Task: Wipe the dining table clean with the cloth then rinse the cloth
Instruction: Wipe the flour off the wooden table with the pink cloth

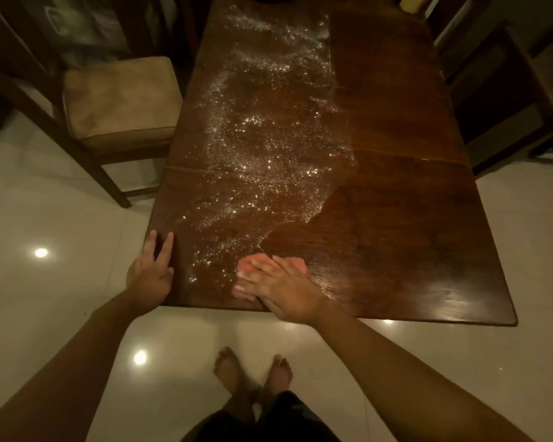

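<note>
Pressing the pink cloth (251,261) flat on the bench (396,218) near its front edge under the right hand (284,291), fingers (265,271) straight and close together, left hand (149,272) resting spread at the near-left corner, white spill (262,129) starting just left of the cloth and running lengthwise away.

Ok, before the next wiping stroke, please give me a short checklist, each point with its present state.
1. Cloth under right hand: ok, flat fingers press it on the table.
2. Left hand steadying: ok, it rests on the table's left edge.
3. Right half wiped: ok, no powder shows there.
4. Left half wiped: not ok, powder covers it.
5. Cloth clean enough: cannot tell, the hand hides most of it.
</note>
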